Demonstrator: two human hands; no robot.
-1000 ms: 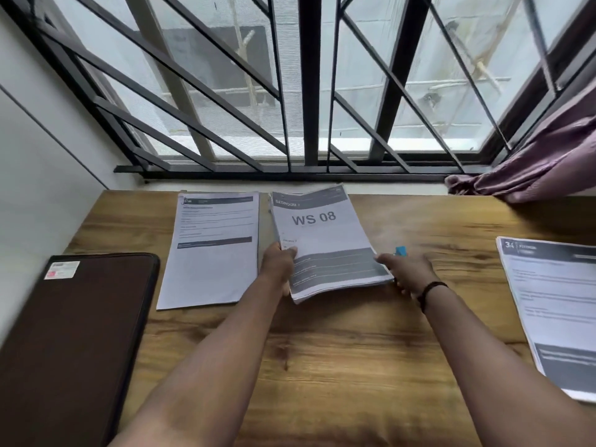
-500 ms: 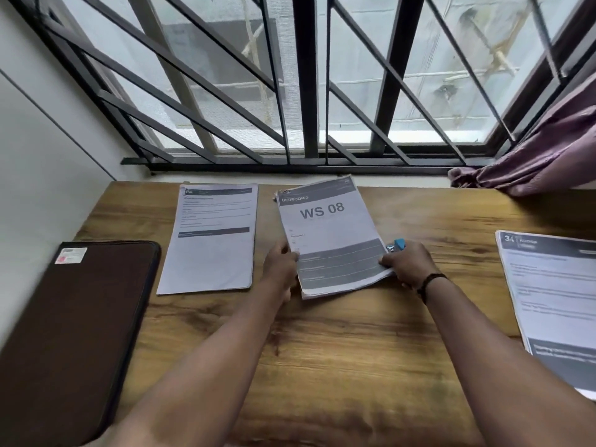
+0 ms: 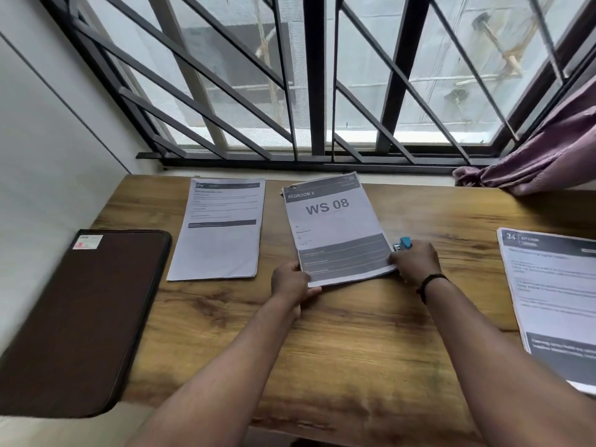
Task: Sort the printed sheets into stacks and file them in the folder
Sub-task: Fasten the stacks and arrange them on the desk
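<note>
A stack of printed sheets headed "WS 08" (image 3: 335, 227) lies flat in the middle of the wooden table (image 3: 354, 350). My left hand (image 3: 292, 283) grips its lower left corner, thumb on top. My right hand (image 3: 416, 262) holds the lower right edge with curled fingers. A small blue object (image 3: 405, 243) pokes out past those fingers; whether the hand holds it is unclear. A second printed stack (image 3: 219, 240) lies to the left, a third (image 3: 554, 301) at the right edge. The closed brown folder (image 3: 80, 317) lies at the far left.
A barred window (image 3: 316, 91) runs along the table's far edge. A purple curtain (image 3: 548, 156) drapes onto the back right corner. A white wall (image 3: 38, 140) borders the left side. Bare wood lies between my arms and towards the near edge.
The "WS 08" stack was tilted up with its pages bowed; it now lies flat on the table. Both hands stay at its lower corners.
</note>
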